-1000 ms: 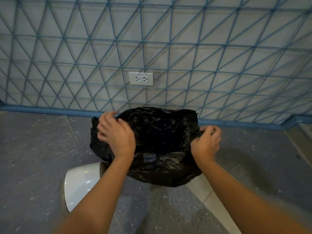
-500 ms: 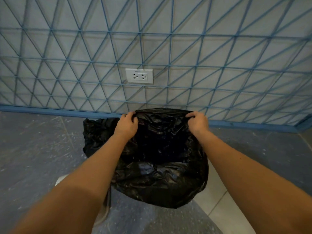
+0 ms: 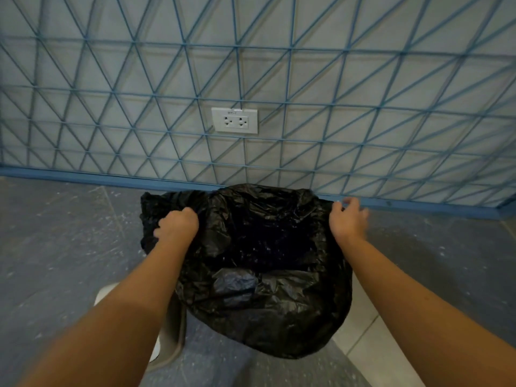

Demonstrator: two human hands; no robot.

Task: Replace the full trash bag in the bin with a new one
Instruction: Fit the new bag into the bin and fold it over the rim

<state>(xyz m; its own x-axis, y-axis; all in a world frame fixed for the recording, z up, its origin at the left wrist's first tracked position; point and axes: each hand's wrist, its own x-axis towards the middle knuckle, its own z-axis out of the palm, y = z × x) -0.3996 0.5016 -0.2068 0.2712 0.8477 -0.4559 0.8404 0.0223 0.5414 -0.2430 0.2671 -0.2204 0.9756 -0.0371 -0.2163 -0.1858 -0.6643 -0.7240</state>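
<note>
Head view: left hand (image 3: 177, 226) and right hand (image 3: 347, 220) each pinch black trash bag (image 3: 251, 275) rim, spreading its mouth.

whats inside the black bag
The bag is open at the top, but its inside shows only dark, crinkled plastic. Any contents are lost in shadow, and the bag covers the bin completely.

A crinkled black plastic trash bag (image 3: 251, 275) is draped, mouth open, over a bin hidden beneath, on the grey floor by the wall
</note>
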